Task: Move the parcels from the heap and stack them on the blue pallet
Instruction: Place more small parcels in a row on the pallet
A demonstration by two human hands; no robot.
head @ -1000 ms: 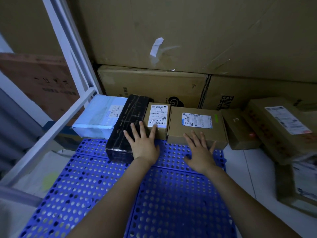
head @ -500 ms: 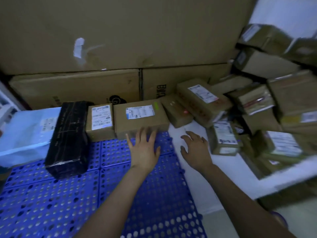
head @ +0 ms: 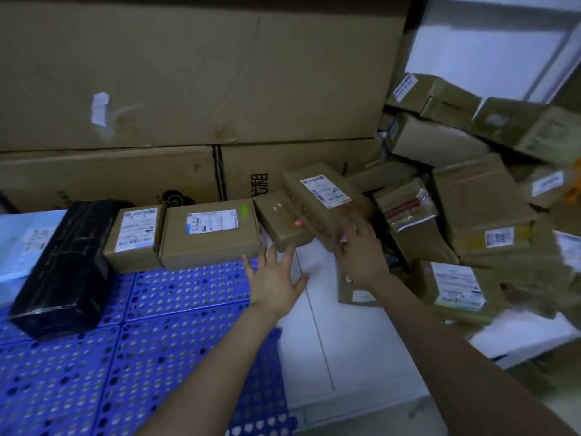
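Observation:
The blue pallet fills the lower left. Along its far edge stand a pale blue parcel, a black wrapped parcel, a small labelled box and a wider labelled box. To the right, the heap of brown parcels lies on the white floor. My left hand hovers open over the pallet's right edge, below a small tilted box. My right hand touches the near end of a long labelled box at the heap's left side; its fingers are blurred.
Large cardboard cartons form a wall behind the pallet and the heap. White tiled floor lies between the pallet and the heap. A flat labelled box rests at the heap's near side.
My view has swung right from the pallet row to the heap. Both hands left the boxes on the pallet and moved right; my right hand has reached the long labelled box.

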